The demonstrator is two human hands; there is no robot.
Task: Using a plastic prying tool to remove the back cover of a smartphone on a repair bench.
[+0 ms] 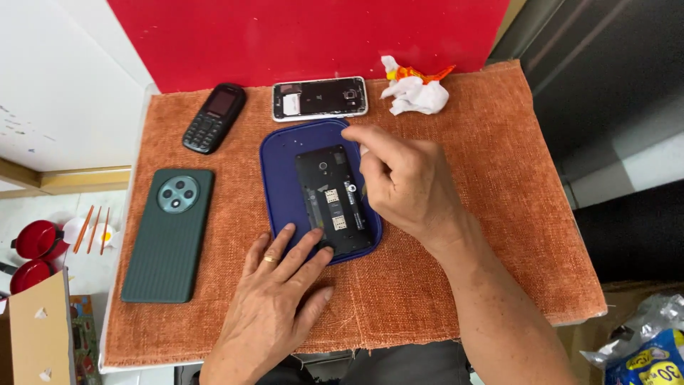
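Note:
A black opened phone [329,196] with its back cover off lies on a dark blue tray [281,167] in the middle of an orange cloth. My left hand [274,299] rests flat on the cloth, its fingertips pressing the phone's near corner and the tray's rim. Over the phone's right side, my right hand [402,182] has its fingers curled, thumb and forefinger pinched together near the top right corner. Whether it holds a small tool or part is hidden.
A black keypad phone [214,117] lies at the back left, a white-framed opened phone [319,98] behind the tray, and a green phone [169,232] with a round camera at left. Crumpled white tissue [413,93] sits back right. A red wall [306,36] stands behind the orange cloth [491,214].

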